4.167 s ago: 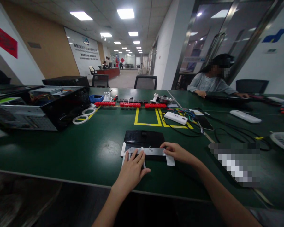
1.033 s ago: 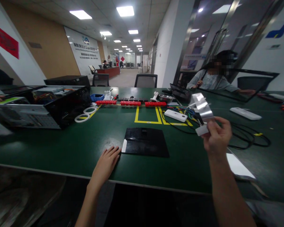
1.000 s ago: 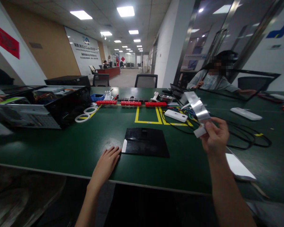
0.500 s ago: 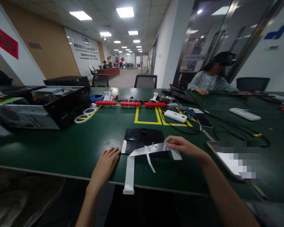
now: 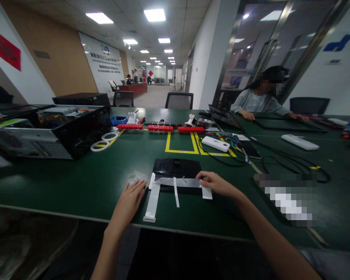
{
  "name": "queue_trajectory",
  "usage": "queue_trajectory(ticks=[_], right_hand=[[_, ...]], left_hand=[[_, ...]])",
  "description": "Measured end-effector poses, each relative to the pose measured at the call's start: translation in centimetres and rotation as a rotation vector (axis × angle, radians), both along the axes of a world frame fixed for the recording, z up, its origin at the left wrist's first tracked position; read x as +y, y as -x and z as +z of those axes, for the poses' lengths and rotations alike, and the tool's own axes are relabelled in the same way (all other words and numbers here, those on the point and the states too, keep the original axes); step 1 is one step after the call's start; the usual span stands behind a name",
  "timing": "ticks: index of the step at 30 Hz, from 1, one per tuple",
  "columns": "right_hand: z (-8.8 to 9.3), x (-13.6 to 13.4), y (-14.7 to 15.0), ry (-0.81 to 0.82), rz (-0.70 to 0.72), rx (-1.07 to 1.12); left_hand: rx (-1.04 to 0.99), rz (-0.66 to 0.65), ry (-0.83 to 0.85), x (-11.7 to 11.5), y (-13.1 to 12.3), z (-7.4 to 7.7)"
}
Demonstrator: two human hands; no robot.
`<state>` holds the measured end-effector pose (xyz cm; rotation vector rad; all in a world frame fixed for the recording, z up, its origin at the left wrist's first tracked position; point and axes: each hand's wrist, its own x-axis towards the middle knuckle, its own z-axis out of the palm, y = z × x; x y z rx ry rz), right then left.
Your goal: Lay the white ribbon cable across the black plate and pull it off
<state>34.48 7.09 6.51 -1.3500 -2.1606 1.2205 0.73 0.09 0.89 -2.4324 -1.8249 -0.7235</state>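
Observation:
In the head view, my right hand (image 5: 212, 182) pinches the right end of a flat white-and-silver ribbon cable (image 5: 167, 182). The cable runs across the front of a black panel (image 5: 163, 166), folded at its left so that one length with a connector at its end points toward the table's front edge. A narrow white strip (image 5: 176, 196) hangs from its middle. My left hand (image 5: 134, 190) rests with fingers stretched out on the table, just left of the panel, and holds nothing.
An opened computer case (image 5: 76, 132) stands at left beside two white rings (image 5: 100, 145). Red trays (image 5: 160, 128) line the back. A white power bank (image 5: 216, 143), tangled wires and a pixelated device (image 5: 288, 198) lie at right. A co-worker (image 5: 259, 97) sits at back right.
My right hand has moved left and slightly down with the ribbon cable. The cable's connector end has shifted from beyond the table's front edge to over the tabletop. My left hand has barely moved.

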Motion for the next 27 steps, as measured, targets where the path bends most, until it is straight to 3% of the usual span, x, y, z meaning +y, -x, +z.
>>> queue_trajectory(ticks=[3,9,14,20,27], right_hand=[[0.1,-0.1,0.1,0.009,-0.018,-0.006],[-0.1,0.0,0.1,0.017,-0.04,-0.01],[-0.6,0.2,-0.1,0.009,-0.038,-0.002],[-0.7,0.3,-0.2,-0.027,-0.029,-0.029],[-0.6,0.2,-0.1,-0.103,-0.049,-0.08]], left_hand=[[0.038,-0.044,-0.077,-0.3,-1.3,1.2],[0.141,-0.293,-0.109,-0.8,-6.3,3.3],[0.182,-0.334,-0.04,0.0,-8.6,2.7],[0.157,-0.33,0.073,0.7,-8.6,2.0],[0.157,-0.327,0.07,0.6,-8.6,2.2]])
